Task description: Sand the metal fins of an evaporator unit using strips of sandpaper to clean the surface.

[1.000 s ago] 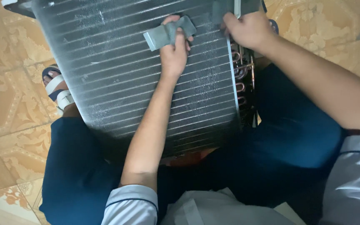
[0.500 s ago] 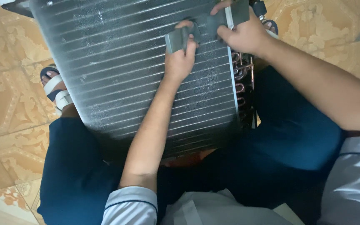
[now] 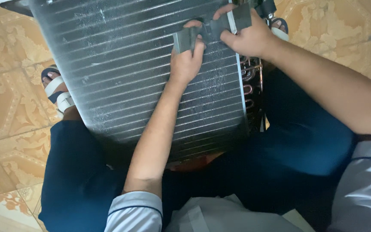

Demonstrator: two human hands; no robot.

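Strip: a flat grey strip [image 3: 211, 28] lies across the top right of the coil, at about 1 o'clock in the view; it runs from one hand to the other, tilted up toward the right; both hands have hold of it.
Left hand: the left hand [image 3: 186, 60] sits just below the strip's left end; fingers curl over that end and pinch it closed; the forearm runs down toward 6 o'clock to a white cuff.
Right hand: the right hand [image 3: 247, 38] clasps the strip's right end at the coil's right edge; fingers are wrapped shut around it; the forearm leaves toward 3 o'clock.
Coil: a large finned metal coil [image 3: 129, 73] rests tilted on the person's lap; it fills the upper middle of the view, from 10 to 1 o'clock; thin tubes cross it in slanted rows; pale scuffs mark the fins.
Pipes: copper pipe bends [image 3: 249, 81] show along the coil's right side, just below the right hand.
Trousers: dark blue trousers [image 3: 305, 141] spread under the coil, from 8 to 4 o'clock.
Sandal: a foot in a white sandal [image 3: 59, 92] shows at 9 o'clock, touching the coil's left edge.
Floor: patterned orange tile floor [image 3: 5, 107] surrounds the scene at left and at top right.
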